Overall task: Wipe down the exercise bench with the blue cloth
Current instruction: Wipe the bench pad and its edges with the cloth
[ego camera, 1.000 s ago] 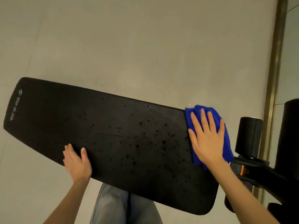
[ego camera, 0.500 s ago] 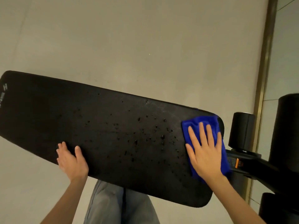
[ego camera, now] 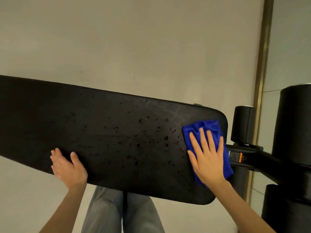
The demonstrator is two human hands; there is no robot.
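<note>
While the right hand (ego camera: pixel 207 158) lies palm-down with its fingers straight and spread, it presses the blue cloth (ego camera: pixel 210 125) flat against the black exercise bench (ego camera: pixel 101 132). The fingertips point toward 12 o'clock and the forearm enters from 5 o'clock. The cloth sits at the pad's 3 o'clock end, bunched ahead of the fingertips, with one edge hanging past the pad's rim beside the wrist. The left hand (ego camera: pixel 67 167) rests on the pad's near edge at 8 o'clock of the view, fingers relaxed and holding nothing, thumb lying up on the surface. Water droplets (ego camera: pixel 139 132) dot the pad between the two hands. A black roller pad (ego camera: pixel 242 125) stands just beyond the bench at 3 o'clock.
</note>
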